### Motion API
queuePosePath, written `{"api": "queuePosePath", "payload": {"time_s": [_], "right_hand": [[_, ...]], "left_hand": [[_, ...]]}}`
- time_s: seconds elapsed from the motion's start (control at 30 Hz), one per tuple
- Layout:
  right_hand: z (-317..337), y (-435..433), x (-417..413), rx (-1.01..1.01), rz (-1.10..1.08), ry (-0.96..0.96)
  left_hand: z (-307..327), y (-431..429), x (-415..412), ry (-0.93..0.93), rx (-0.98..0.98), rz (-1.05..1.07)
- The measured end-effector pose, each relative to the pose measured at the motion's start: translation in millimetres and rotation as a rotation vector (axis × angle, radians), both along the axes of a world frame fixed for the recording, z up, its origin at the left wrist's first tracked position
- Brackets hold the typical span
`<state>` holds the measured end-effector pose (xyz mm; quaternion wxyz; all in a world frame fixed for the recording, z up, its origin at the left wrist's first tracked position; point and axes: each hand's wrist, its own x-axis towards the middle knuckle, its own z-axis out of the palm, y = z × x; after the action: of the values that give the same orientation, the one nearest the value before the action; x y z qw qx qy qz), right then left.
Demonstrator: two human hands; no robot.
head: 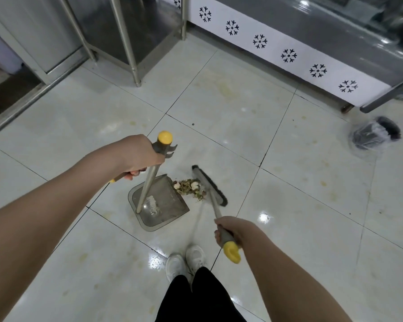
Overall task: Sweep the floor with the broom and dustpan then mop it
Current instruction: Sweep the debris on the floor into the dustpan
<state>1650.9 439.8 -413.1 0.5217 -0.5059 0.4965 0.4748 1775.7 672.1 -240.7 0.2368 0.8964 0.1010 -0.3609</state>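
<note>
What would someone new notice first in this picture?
The small pile of scraps in the middle of the floor, between the dustpan and the broom. The left hand grips the dustpan's handle, the right hand the broom's. A lined bin stands at the far right.

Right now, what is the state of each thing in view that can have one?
floor, glossy, with yellowish stains
dirt pile, loose on the floor, not yet collected
dustpan, on the floor, mouth toward the dirt pile, looks empty
broom, head on the floor behind the dirt pile
left hand, grips the dustpan handle
right hand, grips the broom handle
bin, lined with clear plastic
</note>
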Motion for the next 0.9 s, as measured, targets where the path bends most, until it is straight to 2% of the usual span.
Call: {"api": "queuePosePath", "payload": {"time_s": [0.2,0.37,0.5,0.63,0.9], "right_hand": [[32,-11,14,0.082,-0.088,-0.036],[37,-46,17,-0.013,-0.011,-0.073],[19,-51,18,-0.095,-0.063,-0.132],[-2,-35,21,-0.118,-0.073,-0.145],[-19,30,0,-0.029,0.106,-0.031]], "left_hand": [[6,3,-2,-0.004,0.016,0.013],[7,12,-7,-0.001,0.028,0.029],[7,15,-11,0.004,0.015,0.028],[3,24,-9,0.013,0.021,0.034],[-7,32,-11,-0.025,-0.009,0.037]]}}
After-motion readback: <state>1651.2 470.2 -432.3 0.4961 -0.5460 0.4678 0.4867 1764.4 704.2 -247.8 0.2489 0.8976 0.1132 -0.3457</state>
